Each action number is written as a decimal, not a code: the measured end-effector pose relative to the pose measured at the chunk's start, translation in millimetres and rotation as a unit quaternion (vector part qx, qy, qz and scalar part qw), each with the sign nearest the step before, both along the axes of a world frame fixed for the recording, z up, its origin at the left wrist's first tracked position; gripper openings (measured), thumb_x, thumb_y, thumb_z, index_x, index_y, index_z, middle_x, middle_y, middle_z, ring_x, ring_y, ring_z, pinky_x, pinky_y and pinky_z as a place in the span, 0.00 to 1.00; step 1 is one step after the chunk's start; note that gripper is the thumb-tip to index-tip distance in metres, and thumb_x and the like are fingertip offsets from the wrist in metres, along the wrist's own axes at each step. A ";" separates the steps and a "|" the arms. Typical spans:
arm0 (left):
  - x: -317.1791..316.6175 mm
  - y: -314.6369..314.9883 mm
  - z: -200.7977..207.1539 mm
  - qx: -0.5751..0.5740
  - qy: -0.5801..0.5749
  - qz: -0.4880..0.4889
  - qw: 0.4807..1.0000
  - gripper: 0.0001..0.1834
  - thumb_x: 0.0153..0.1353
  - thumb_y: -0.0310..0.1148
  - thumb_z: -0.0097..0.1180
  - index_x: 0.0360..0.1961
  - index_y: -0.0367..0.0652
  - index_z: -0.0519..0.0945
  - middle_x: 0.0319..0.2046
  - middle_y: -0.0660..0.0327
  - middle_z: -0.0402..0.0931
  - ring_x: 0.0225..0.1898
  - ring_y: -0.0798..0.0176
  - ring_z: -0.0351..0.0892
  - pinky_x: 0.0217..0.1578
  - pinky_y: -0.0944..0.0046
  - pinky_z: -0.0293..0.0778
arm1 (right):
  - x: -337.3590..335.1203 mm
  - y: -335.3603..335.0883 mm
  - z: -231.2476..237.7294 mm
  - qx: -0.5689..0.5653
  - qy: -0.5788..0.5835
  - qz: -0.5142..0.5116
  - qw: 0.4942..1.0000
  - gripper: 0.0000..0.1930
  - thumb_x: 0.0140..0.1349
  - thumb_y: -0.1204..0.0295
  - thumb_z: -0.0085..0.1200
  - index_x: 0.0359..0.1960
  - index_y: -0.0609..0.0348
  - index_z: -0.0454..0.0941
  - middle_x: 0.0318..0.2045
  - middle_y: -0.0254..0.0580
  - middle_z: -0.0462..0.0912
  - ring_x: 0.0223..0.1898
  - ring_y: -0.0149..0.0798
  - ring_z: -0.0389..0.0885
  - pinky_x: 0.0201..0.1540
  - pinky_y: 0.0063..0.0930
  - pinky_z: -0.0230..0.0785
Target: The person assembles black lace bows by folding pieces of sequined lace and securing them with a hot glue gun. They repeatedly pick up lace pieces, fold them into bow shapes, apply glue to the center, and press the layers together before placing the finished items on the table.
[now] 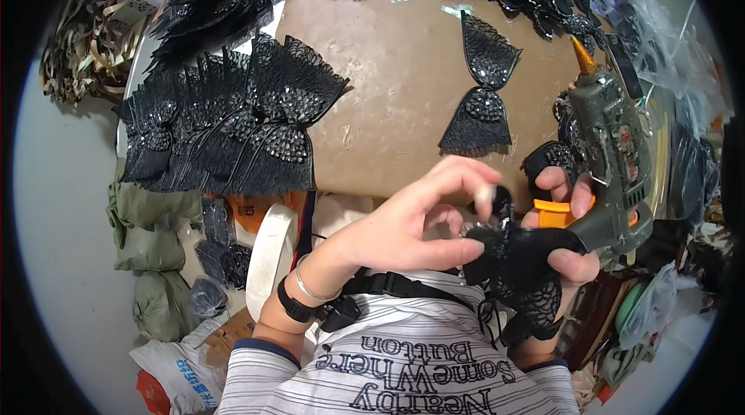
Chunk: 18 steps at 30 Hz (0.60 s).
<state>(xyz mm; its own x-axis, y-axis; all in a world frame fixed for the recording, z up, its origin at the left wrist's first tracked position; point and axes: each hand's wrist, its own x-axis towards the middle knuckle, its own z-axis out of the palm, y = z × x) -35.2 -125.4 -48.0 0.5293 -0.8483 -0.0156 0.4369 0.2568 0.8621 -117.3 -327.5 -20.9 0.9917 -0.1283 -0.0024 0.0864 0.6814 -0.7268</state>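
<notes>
One bow [534,250], black, near right, at both hands. Left hand [407,219]: grip at bow's edge, closure unclear. Right hand [576,266]: grip clamped on glue gun [609,132]. Step, apparently: bow assembly by gluing; next move likely calls for steady alignment.

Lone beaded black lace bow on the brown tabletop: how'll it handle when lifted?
The lace bow is likely light: mostly thin-looking lace. Its flared ends probably flop, having fewer beads. Near the waist it may feel stiffer, where shiny beads cluster.
</notes>
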 end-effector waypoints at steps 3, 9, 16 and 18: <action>-0.9 -9.6 -1.8 -0.004 -0.111 0.025 0.993 0.35 0.48 0.24 0.63 0.58 0.41 0.64 0.54 0.56 0.61 0.52 0.61 0.67 0.55 0.62 0.65 | 3.2 -9.2 1.7 -0.015 -0.017 0.030 0.999 0.23 0.33 0.83 0.56 0.35 0.56 0.66 0.46 0.59 0.69 0.56 0.52 0.68 0.41 0.45 0.82; 16.8 -11.4 11.5 0.056 -0.389 0.062 0.918 0.40 0.34 0.34 0.69 0.52 0.39 0.68 0.60 0.49 0.59 0.64 0.46 0.53 0.64 0.51 0.51 | 6.0 -2.9 11.0 0.075 0.073 0.050 0.993 0.26 0.29 0.79 0.58 0.37 0.58 0.65 0.45 0.63 0.69 0.48 0.52 0.74 0.45 0.41 0.80; 10.3 -7.4 7.7 0.084 -0.197 0.014 0.977 0.24 0.47 0.33 0.69 0.43 0.37 0.71 0.40 0.58 0.79 0.42 0.70 0.76 0.44 0.69 0.72 | 5.3 0.7 35.7 -0.027 0.113 -0.066 0.991 0.24 0.41 0.79 0.54 0.45 0.61 0.65 0.52 0.56 0.68 0.55 0.54 0.71 0.51 0.47 0.76; 3.5 -5.9 11.8 0.152 -0.120 0.061 0.979 0.25 0.49 0.33 0.69 0.47 0.35 0.73 0.38 0.58 0.80 0.41 0.71 0.77 0.44 0.69 0.72 | -0.7 -14.6 32.2 -0.082 0.109 -0.081 0.987 0.22 0.48 0.76 0.54 0.46 0.61 0.65 0.55 0.56 0.66 0.59 0.54 0.68 0.56 0.48 0.72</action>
<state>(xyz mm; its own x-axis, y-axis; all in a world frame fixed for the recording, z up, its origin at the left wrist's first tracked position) -31.7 -131.2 -36.2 0.6462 -0.7537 -0.1199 0.1940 0.0104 0.9809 -118.0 -342.2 11.3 0.9365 -0.3016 -0.1789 0.0147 0.5434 -0.8394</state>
